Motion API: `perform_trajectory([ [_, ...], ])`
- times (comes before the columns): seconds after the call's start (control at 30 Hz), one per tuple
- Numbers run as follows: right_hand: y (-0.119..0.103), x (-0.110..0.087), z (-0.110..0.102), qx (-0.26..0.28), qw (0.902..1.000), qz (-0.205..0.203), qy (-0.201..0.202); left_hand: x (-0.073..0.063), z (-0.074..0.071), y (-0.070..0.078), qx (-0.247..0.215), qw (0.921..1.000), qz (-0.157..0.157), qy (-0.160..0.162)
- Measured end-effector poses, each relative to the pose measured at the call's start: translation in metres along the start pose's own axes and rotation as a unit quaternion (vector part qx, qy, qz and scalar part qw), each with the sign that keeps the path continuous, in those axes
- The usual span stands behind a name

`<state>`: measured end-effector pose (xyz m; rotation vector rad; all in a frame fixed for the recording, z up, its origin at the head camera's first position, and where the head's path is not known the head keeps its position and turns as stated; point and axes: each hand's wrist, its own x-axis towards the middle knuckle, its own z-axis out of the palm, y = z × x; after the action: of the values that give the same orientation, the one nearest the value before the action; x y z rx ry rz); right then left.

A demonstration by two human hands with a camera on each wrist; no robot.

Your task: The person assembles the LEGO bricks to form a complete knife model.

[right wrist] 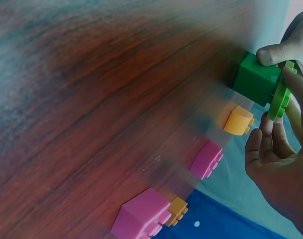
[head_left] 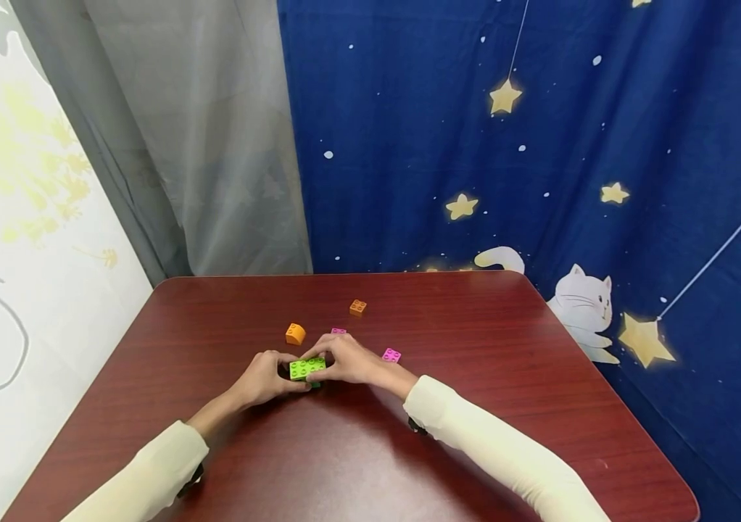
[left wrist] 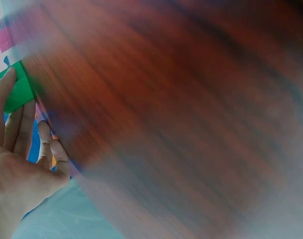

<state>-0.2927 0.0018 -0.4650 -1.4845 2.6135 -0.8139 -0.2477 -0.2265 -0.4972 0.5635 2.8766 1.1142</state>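
My left hand [head_left: 265,378] grips a dark green toy building brick [right wrist: 256,79] low over the table, thumb on its side. In the right wrist view, the fingers of my right hand [head_left: 347,360] pinch a thin lime green building brick [right wrist: 279,98] at the studded side of the dark green one. From the head view the lime brick lies on top, studs up, and hides most of the green brick. Whether the two are fully pressed together I cannot tell. The left wrist view shows the green brick [left wrist: 21,92] between thumb and fingers.
Beyond the hands stand a rounded yellow-orange brick [head_left: 295,334] and an orange brick [head_left: 357,307]. One pink brick [head_left: 391,355] is right of the right hand; another pink brick [head_left: 338,331] is partly hidden behind it. Curtains hang past the table's [head_left: 507,406] far edge.
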Motion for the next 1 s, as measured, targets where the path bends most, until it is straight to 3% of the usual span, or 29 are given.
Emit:
perform_trajectory([
  [0.23, 0.0008, 0.0016, 0.0048, -0.004, 1.0000, 0.003, 0.004, -0.0012, 0.0029, 0.0000, -0.008, 0.9999, -0.014, 0.000],
  [0.7, 0.0018, -0.0027, 0.0036, -0.009, 0.9997, -0.003, 0.020, 0.0003, 0.0025, -0.0007, -0.001, 1.0000, 0.001, 0.001],
  [1.0, 0.0018, -0.0010, 0.0013, -0.023, 0.9997, 0.001, 0.000, 0.0014, 0.0014, 0.0001, -0.005, 0.9999, -0.012, -0.004],
])
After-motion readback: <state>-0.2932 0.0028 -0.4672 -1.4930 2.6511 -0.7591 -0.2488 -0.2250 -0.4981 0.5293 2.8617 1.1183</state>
